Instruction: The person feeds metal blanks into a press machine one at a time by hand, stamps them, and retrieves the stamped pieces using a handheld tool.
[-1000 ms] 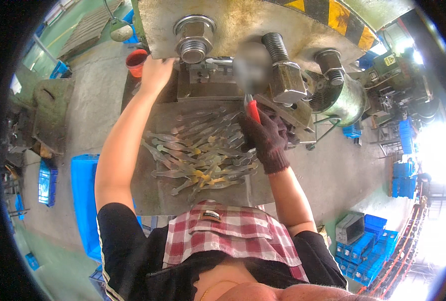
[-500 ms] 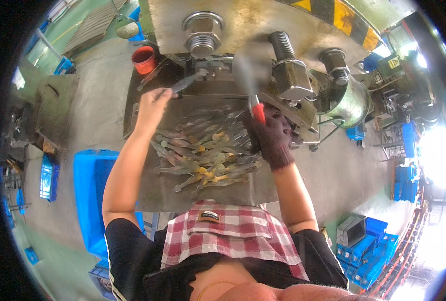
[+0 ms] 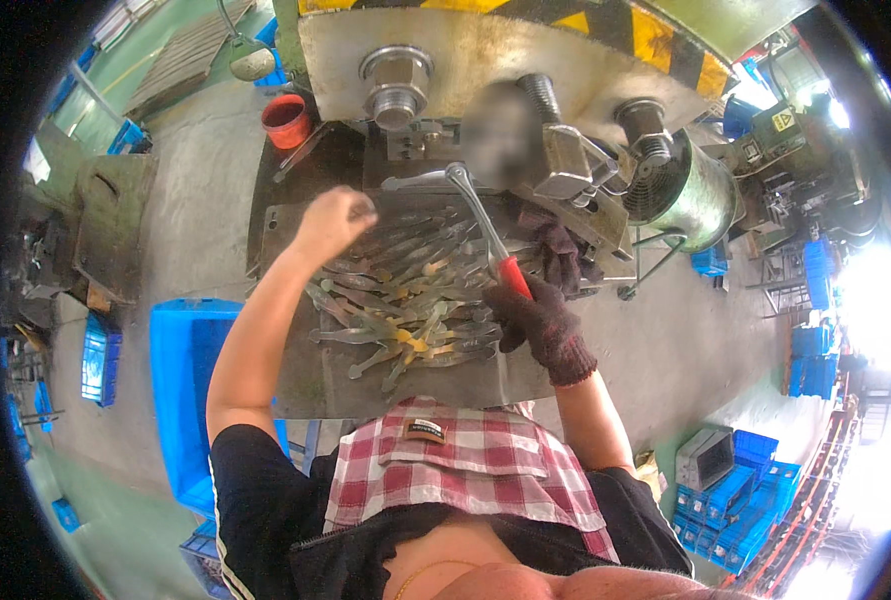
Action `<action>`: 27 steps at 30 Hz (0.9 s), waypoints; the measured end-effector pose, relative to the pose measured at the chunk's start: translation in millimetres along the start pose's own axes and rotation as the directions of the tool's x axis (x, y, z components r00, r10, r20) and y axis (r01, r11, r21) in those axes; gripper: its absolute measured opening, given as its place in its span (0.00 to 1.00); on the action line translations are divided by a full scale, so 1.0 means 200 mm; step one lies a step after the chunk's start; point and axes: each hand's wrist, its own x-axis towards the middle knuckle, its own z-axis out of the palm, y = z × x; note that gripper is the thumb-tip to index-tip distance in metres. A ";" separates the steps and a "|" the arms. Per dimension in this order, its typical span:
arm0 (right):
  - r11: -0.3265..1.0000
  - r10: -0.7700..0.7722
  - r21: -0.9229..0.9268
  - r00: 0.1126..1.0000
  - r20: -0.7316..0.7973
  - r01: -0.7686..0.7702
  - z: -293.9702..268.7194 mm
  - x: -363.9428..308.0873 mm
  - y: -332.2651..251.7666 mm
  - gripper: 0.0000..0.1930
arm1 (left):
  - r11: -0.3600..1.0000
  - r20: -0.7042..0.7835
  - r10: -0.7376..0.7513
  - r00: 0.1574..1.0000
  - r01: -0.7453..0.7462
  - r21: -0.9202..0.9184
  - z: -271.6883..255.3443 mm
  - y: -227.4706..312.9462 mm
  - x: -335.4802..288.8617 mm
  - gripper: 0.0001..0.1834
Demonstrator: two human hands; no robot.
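Note:
My bare left hand is raised over the left part of the worktable, its fingers curled in with nothing visible in them. In my right hand, which wears a dark knitted glove, is the red handle of a pair of long metal pliers. The pliers' jaws are at one end of a flat, shaped metal piece, just in front of the press die. Below both hands, several similar flat metal pieces lie in a loose pile, some yellowish, some grey.
Large bolts, one of them, stick out of the press block above the die. An orange-red cup stands at the far left. Dark cloth lies by the die's right side. A blue bin is beside my left arm.
My left hand has let go of a metal piece and come back from the die. My right hand has drawn the pliers toward me, and their jaws are now at a metal piece.

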 end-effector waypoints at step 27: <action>0.980 -0.113 0.155 0.988 -0.104 0.128 -0.04 -0.02 -0.01 0.15 | 0.994 0.140 -0.093 0.986 0.085 0.064 -0.23 0.26 0.48 0.16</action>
